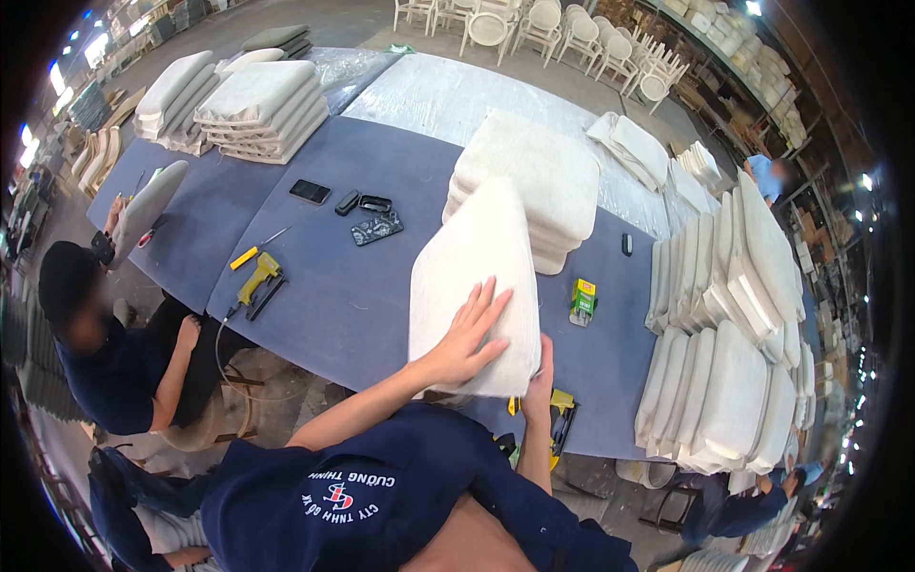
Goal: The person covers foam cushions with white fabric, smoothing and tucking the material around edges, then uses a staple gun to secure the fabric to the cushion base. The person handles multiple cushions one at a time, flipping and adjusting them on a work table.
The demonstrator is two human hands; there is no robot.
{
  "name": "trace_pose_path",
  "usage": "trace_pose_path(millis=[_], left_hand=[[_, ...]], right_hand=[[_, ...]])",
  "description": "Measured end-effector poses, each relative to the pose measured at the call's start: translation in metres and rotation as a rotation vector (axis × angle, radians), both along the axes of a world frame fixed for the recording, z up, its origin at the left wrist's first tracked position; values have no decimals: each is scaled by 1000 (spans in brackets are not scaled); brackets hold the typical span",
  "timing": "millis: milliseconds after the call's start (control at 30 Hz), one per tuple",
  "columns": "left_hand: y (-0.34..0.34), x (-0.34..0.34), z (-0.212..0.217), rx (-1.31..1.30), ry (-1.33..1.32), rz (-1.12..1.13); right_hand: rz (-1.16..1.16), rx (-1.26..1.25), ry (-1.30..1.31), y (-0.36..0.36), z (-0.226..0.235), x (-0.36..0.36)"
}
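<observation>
A white upholstered seat cushion lies tilted on the blue-grey table, its near edge at the table's front. My left hand rests flat on the cushion's lower part with fingers spread. My right hand grips the cushion's near right corner from the side. A yellow and black staple gun sits just right of that hand at the table edge, partly hidden.
A stack of white cushions stands behind the held one. Rows of upright cushions fill the right side. Another yellow staple gun, a phone and a small green box lie on the table. A seated co-worker holds a cushion at left.
</observation>
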State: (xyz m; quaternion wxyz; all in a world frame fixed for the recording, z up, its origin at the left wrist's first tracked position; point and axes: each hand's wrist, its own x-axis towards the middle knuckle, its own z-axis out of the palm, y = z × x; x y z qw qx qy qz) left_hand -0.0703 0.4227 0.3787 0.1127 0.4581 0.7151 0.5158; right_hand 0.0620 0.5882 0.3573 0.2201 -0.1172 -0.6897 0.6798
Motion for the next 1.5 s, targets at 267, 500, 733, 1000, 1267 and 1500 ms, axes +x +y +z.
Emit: trace_pose_path(millis=[267,500,733,1000,1267,1500], left_hand=[[-57,31,6,-81,179,-124],[-48,12,19,316,66,316],[-68,17,13,244,186,460],[-108,52,10,209,89,340],[-129,45,20,54,104,176],[-125,50,10,45,156,244]], right_hand=[[234,348,-241,-21,13,36],[279,377,77,-38,53,-51],[299,255,33,-54,77,-43],[428,305,35,-59,65,1],[480,374,44,-71,69,-4],[384,458,75,-86,70,3]])
